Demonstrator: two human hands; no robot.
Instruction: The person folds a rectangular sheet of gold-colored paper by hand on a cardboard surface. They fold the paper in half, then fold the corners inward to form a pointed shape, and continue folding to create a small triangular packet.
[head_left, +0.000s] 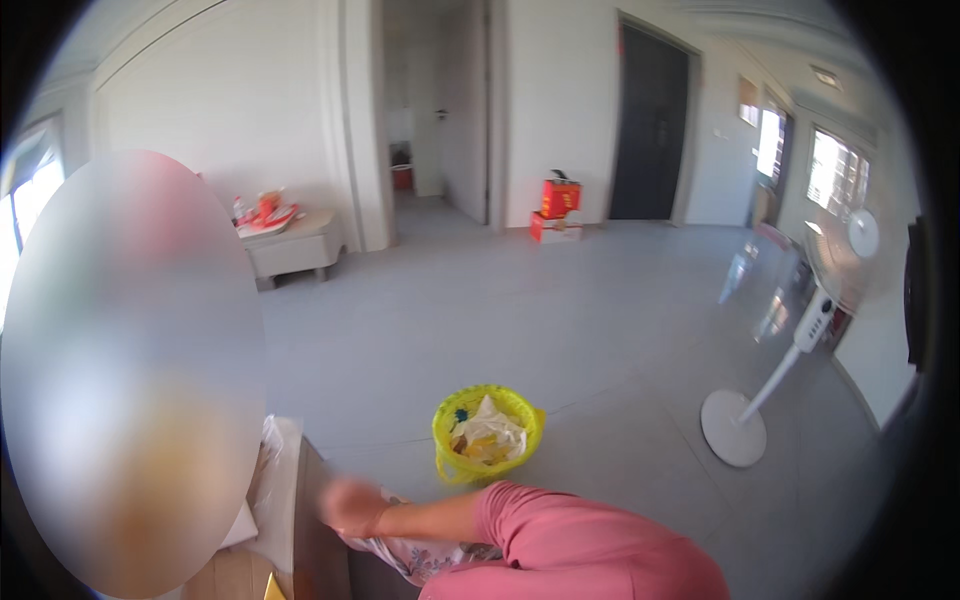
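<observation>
My right hand (351, 507) is blurred near the side of a low table (311, 517). Its forearm comes out of a pink sleeve (585, 536) and crosses over floral-patterned fabric (427, 551). Whether the fingers hold anything cannot be made out. Out of view is my left hand. Beyond the right forearm, a yellow-lined waste bin (442, 427) stands on the floor with crumpled white paper or tissue (491, 435) inside. Clear plastic (279, 457) and a piece of cardboard (225, 577) lie on the tabletop.
A large smeared oval hides the left side. A white pedestal fan (780, 375) stands at right on the grey tiled floor (480, 315). Red boxes (561, 199) are stacked by the far wall, near a dark door (651, 124). A low cabinet (296, 251) bears several items.
</observation>
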